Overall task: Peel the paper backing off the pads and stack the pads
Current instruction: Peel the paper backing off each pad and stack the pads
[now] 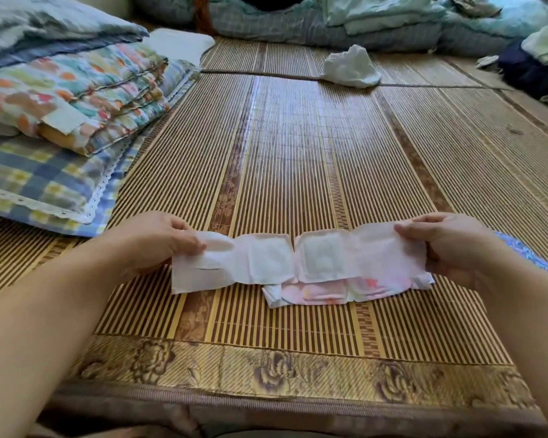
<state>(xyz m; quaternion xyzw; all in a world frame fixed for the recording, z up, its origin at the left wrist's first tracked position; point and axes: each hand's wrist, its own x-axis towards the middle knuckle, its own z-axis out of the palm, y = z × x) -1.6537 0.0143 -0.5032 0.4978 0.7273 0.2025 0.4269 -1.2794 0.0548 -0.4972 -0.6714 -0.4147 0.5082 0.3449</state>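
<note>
A long white pad [298, 259] is stretched out flat between my two hands, just above the bamboo mat [282, 147]. My left hand [162, 240] pinches its left end and my right hand [450, 245] pinches its right end. Under the pad's right half lies a small stack of pads [317, 294] with pink print, resting on the mat. Most of that stack is hidden by the held pad.
Folded quilts and a checked pillow [60, 128] are piled at the left. A crumpled white heap [350, 67] lies far back on the mat. Bedding and clothes [393, 20] line the far edge and right side. The mat's flowered border [282, 371] runs close to me.
</note>
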